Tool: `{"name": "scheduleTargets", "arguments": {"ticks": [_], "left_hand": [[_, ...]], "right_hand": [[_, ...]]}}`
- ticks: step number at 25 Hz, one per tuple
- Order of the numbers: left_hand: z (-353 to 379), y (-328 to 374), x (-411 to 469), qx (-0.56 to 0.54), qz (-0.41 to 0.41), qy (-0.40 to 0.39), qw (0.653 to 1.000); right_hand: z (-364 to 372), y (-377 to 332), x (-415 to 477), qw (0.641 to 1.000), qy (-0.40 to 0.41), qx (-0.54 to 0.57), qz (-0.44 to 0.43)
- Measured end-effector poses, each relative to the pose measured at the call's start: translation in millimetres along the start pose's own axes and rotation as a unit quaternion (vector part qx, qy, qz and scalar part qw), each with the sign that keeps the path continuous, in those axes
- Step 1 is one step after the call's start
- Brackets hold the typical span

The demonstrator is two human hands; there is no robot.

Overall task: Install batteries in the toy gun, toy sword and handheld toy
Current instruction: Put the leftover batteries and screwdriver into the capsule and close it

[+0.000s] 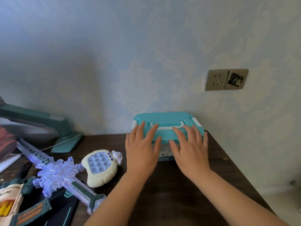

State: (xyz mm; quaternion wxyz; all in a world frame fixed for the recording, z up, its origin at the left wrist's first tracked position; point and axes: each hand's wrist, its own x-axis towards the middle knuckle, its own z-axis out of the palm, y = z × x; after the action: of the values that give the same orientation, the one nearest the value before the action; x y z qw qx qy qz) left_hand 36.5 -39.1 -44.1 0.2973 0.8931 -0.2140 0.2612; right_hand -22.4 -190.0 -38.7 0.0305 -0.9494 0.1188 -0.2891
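Head view, looking down on a dark wooden table (179, 193): laying the left hand (140, 154) and the right hand (190, 155) flat across the near edge of a teal box (167, 118) standing at the far side against the wall. Gripping nothing, with fingers straight and spread wide on the lid and thumbs reaching its front edge above the clear, labelled front wall. Probably preparing to open this box, presumably for batteries, though not seeing any contents from here.

Doing it well:
- Sliding each hand outward to the white clips, the left latch (134, 123) and the right latch (196, 122), and releasing both together rather than prying at the middle.
- Avoiding any pull on the white handle (166, 128) lying folded into the lid, for fear of dragging the whole clipped box toward the table edge.
- Pressing the base down while raising the lid, and holding it level against spilling anything small.

Leaving the toys alone meanwhile:
- handheld toy (100, 167) lying just left of the left hand;
- toy sword (57, 172) lying diagonally further left, with its snowflake guard right beside the handheld toy;
- toy gun (11, 201) sitting at the near left corner, partly cut off by the frame.

Saving the bare near stretch of table for setting the lid down.
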Motion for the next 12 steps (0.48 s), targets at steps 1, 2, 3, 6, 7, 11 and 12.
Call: {"name": "scheduleTargets", "arguments": {"ticks": [1, 2, 3, 6, 7, 11, 12], "left_hand": [[0, -1, -1, 0.007, -0.005, -0.029, 1.000], [1, -3, 1, 0.014, -0.012, -0.051, 0.999], [1, -5, 5, 0.021, -0.018, -0.064, 0.998], [3, -9, 18, 0.041, -0.022, -0.092, 0.995], [5, -10, 23, 0.046, -0.026, -0.106, 0.993], [11, -16, 36, 0.053, -0.031, -0.123, 0.991], [12, -18, 38, 0.056, -0.027, -0.125, 0.990]], "right_hand": [[5, 0, -1, 1.000, -0.012, -0.005, -0.003], [8, 1, 1, 1.000, -0.022, -0.012, -0.009], [10, 2, 5, 0.999, -0.035, -0.020, -0.015], [14, 6, 19, 0.996, -0.084, -0.034, -0.022], [15, 6, 24, 0.994, -0.102, -0.029, -0.019], [15, 0, 39, 0.990, -0.136, -0.030, -0.021], [16, -1, 40, 0.990, -0.136, -0.036, -0.019]]}}
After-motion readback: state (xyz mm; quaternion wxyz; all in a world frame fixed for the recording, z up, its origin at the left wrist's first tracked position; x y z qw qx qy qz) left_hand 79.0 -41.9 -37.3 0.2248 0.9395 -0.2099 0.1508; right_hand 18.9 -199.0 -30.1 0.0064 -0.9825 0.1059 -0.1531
